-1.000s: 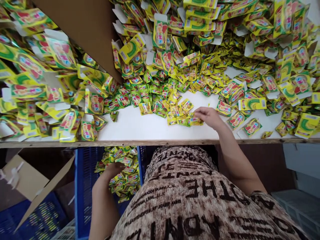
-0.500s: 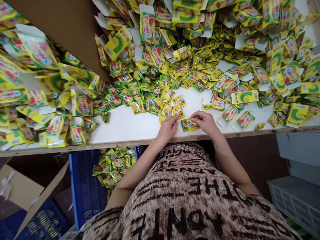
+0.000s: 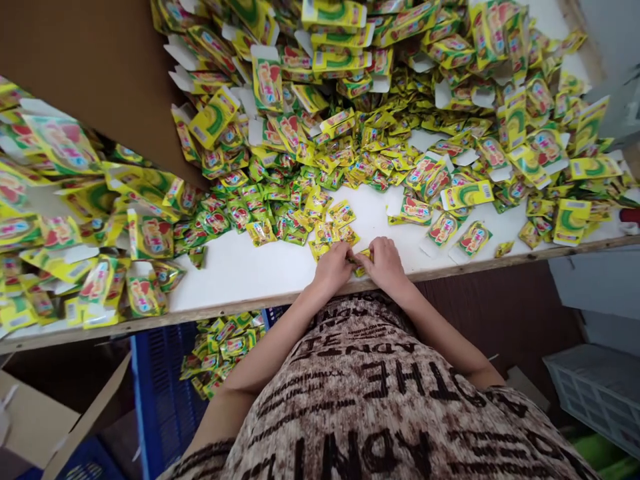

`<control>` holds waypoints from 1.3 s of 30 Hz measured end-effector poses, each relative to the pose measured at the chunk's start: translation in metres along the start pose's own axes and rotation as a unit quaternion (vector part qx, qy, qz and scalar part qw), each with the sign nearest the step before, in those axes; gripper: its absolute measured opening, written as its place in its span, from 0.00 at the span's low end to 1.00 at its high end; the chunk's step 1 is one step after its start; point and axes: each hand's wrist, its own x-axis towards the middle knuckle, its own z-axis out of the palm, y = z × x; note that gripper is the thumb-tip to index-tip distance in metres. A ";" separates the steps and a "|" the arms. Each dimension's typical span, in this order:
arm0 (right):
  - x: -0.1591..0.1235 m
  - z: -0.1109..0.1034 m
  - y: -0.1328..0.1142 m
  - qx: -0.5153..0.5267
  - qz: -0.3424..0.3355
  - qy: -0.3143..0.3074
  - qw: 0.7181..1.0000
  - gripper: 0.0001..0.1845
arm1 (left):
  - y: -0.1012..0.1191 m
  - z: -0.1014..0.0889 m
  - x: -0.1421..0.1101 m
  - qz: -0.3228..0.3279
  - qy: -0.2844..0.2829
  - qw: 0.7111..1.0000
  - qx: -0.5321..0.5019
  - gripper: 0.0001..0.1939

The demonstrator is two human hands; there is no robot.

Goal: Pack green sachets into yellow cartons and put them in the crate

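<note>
At the front edge of the white table, my left hand [image 3: 334,265] and my right hand [image 3: 385,268] are close together, fingers bent and pinched. Between them is a small yellow and green packet [image 3: 361,269], gripped from both sides and partly covered by the fingers. Several yellow packets [image 3: 326,233] lie just beyond my left hand. A loose heap of small green and yellow packets [image 3: 280,203] spreads behind these.
Printed yellow and green cartons [image 3: 267,79], many with flaps open, pile up at the back and on both sides. A brown cardboard panel [image 3: 95,80] juts in at the upper left. Under the white table [image 3: 225,270] stands a blue crate [image 3: 160,387] with more packets.
My right hand has moved left, close to my left hand. The packet that lay under my right fingers is now between both hands. The view has shifted slightly.
</note>
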 end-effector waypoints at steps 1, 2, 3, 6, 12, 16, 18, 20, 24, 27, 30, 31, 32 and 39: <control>-0.003 0.000 0.000 0.044 0.011 -0.021 0.999 0.12 | -0.001 0.000 -0.002 0.003 -0.002 1.000 0.002 0.06; -0.006 -0.001 0.000 0.089 0.018 -0.040 0.995 0.14 | -0.002 -0.001 -0.003 0.006 0.000 1.000 0.002 0.05; -0.009 -0.001 0.000 0.127 0.023 -0.055 0.990 0.16 | -0.003 -0.003 -0.003 0.013 -0.002 1.000 -0.001 0.04; -0.014 -0.006 0.007 0.198 0.020 -0.061 0.978 0.15 | -0.002 -0.017 0.007 0.048 -0.080 0.994 -0.052 0.04; -0.024 -0.029 0.044 0.318 0.105 0.057 0.941 0.13 | 0.059 -0.019 0.077 0.039 -0.090 0.976 -0.194 0.17; -0.035 -0.038 0.065 0.413 0.162 0.110 0.890 0.16 | 0.098 0.017 0.112 -0.057 -0.139 0.950 -0.275 0.18; -0.039 -0.042 0.072 0.451 0.164 0.133 0.867 0.18 | 0.097 0.025 0.115 -0.064 -0.136 0.944 -0.294 0.14; -0.040 -0.046 0.076 0.488 0.159 0.156 0.844 0.19 | 0.085 0.016 0.108 -0.031 -0.111 0.954 -0.278 0.14; -0.026 -0.054 0.064 0.510 0.130 0.211 0.824 0.19 | 0.057 -0.029 0.072 0.095 -0.093 0.986 -0.096 0.15; -0.006 -0.057 0.037 0.461 0.069 0.195 0.863 0.17 | 0.051 -0.052 0.045 0.164 -0.111 0.980 0.012 0.12; 0.007 -0.056 0.013 0.350 -0.027 0.150 0.924 0.12 | 0.047 -0.054 0.027 0.206 -0.100 0.973 0.025 0.07; 0.008 -0.056 0.008 0.308 -0.061 0.136 0.940 0.10 | 0.045 -0.051 0.023 0.214 -0.086 0.973 0.016 0.06; 0.008 -0.057 0.006 0.271 -0.091 0.121 0.951 0.09 | 0.041 -0.047 0.019 0.219 -0.070 0.973 0.001 0.05; 0.005 -0.087 -0.004 0.074 -0.163 -0.032 0.983 0.10 | 0.019 -0.018 -0.001 0.228 0.029 0.963 -0.144 0.05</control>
